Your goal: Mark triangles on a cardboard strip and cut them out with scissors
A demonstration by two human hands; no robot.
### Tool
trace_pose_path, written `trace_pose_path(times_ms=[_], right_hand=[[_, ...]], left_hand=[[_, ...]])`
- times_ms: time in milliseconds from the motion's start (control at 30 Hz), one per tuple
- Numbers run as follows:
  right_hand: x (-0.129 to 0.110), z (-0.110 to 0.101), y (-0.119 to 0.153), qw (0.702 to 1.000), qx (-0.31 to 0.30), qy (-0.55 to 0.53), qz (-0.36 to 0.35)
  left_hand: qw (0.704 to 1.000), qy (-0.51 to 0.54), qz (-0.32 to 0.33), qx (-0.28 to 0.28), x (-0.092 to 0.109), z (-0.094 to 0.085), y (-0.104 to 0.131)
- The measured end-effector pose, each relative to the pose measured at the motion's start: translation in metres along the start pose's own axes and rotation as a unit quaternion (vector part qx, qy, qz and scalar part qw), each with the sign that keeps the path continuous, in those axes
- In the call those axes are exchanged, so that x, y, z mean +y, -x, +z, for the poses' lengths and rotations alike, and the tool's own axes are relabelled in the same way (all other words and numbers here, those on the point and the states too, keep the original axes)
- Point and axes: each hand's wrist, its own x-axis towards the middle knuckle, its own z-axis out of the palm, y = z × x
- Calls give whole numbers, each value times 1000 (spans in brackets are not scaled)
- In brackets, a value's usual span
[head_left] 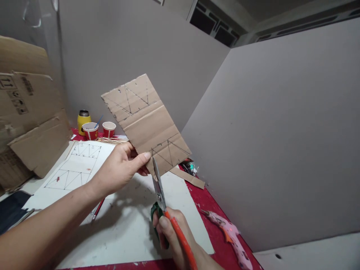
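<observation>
My left hand (pixel 126 161) grips a rectangular piece of cardboard (pixel 149 123) by its lower left edge, thumb on the near face. Triangle patterns are drawn in dark lines across the cardboard's top and bottom bands, with a plain creased strip between them. In my right hand (pixel 174 228) is a pair of scissors (pixel 159 191) with one green and one orange handle. Its blades point up and meet the cardboard's lower edge, close to my left thumb. How far the blades reach behind the cardboard is hidden.
A paper drawing (pixel 75 165) of similar triangles lies left on a white sheet (pixel 135 225), near a pencil (pixel 98 210). A pink glue gun (pixel 229 236) rests right on the red cloth. Behind stand paper cups (pixel 109 129), a yellow bottle (pixel 83 119) and a cardboard box (pixel 30 101).
</observation>
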Motion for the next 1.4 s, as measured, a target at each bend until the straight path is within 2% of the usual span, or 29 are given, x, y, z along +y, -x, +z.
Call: trace_pose_path(times_ms=[233,500,700,933,1200,1400], right_hand=[[6,-5,-8,996,-5,79,-27],[-5,3,-5,999,40,33,-1],[-14,0,-5,999,19,38,-3],[-15,1,-4,999,22,26,12],[-3,6,-3,999,46,-8,22],[10,8,-6,999,42,-4,8]], left_hand=[[999,-8,-2,-34,-5,2,2],[999,-1,-6,-40,-5,4,2],[999,17,-13,-42,-6,5,1],[999,22,-24,-37,-6,6,1],[999,14,-17,-36,-3,4,3],[999,22,-40,-25,-7,11,4]])
